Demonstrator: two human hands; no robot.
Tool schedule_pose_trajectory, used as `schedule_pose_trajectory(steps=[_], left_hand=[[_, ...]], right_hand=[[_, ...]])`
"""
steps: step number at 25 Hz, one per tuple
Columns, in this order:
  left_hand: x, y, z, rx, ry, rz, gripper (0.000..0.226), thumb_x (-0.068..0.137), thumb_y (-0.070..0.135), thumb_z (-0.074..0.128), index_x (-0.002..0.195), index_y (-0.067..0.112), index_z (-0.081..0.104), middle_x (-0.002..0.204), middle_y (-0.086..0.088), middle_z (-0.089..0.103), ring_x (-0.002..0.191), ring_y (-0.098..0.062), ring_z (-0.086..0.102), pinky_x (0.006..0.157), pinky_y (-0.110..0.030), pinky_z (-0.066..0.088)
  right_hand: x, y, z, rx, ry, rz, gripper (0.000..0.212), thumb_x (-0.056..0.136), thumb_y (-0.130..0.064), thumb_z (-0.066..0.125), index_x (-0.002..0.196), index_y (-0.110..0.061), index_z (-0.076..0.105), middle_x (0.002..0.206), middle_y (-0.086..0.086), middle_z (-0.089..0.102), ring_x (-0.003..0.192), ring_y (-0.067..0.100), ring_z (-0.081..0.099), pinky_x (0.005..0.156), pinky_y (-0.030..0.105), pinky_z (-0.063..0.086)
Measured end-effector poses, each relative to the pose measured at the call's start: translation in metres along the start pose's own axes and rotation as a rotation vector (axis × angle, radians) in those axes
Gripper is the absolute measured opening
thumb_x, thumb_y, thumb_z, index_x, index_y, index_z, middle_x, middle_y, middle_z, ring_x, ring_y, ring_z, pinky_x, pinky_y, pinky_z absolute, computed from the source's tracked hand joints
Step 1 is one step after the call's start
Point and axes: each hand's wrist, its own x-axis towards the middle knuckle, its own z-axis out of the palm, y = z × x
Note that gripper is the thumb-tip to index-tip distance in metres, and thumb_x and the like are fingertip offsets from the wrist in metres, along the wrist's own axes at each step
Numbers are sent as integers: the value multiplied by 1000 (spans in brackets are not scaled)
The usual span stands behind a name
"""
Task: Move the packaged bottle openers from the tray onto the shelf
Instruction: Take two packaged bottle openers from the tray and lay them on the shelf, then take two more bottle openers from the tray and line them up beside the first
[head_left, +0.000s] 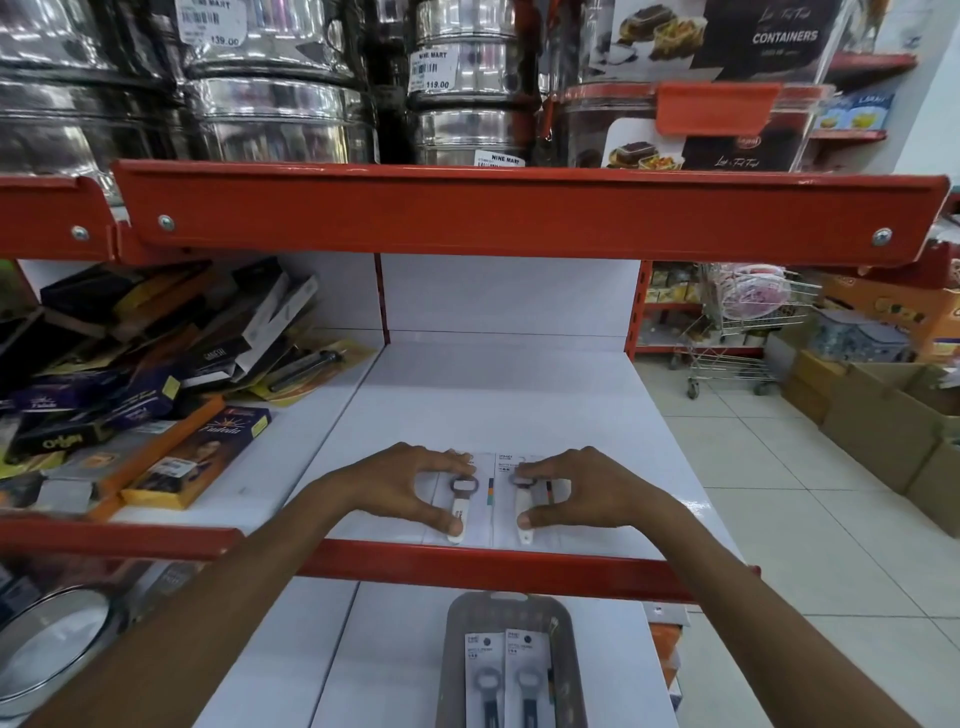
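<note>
Two packaged bottle openers lie flat side by side near the front of the white shelf (498, 395). My left hand (405, 483) pinches the left packaged opener (464, 501) between fingers and thumb. My right hand (576, 488) holds the right packaged opener (522, 506) the same way. Both packs rest on the shelf surface. Below, on the lower shelf, a grey tray (457, 654) holds two more packaged openers (506, 675) with dark handles, side by side.
A red shelf lip (467, 564) runs just in front of my hands, and the red upper shelf edge (519, 213) hangs above. Boxed goods (156, 374) pile on the shelf's left. Cardboard boxes (883, 415) and a wire trolley (737, 332) stand on the tiled floor at right.
</note>
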Motion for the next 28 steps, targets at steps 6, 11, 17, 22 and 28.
schedule_pose_trajectory(steps=[6,11,17,22,28], left_hand=[[-3,1,3,12,1,0,91,59,77,74,141,49,46,159,20,35,146,-9,35,122,-38,28],[-7,4,1,56,-43,18,87,73,69,71,148,45,36,164,18,23,153,-5,15,127,-44,16],[-66,30,22,33,387,207,72,86,68,55,150,44,32,163,26,18,152,4,6,124,-25,13],[-110,33,104,295,524,468,51,94,48,60,140,26,55,151,7,50,146,-12,38,123,-44,28],[-83,20,200,550,339,541,40,88,37,63,124,20,69,133,1,68,129,-19,60,120,-50,33]], right_hand=[[-5,-4,3,-18,-9,-5,65,74,-61,71,132,-34,58,144,-10,53,132,12,48,107,26,33],[-10,-9,3,-19,-29,19,74,79,-61,66,143,-31,44,152,-7,42,141,16,39,114,33,29],[-79,-41,17,-142,498,-192,56,93,-50,54,145,-33,39,157,-11,33,147,11,23,116,32,26],[-136,-15,89,-371,613,-412,33,90,-23,61,123,-19,63,133,0,63,127,18,54,106,37,46],[-123,40,183,-323,69,-144,59,73,-28,83,127,-24,60,137,-4,59,122,18,61,104,40,49]])
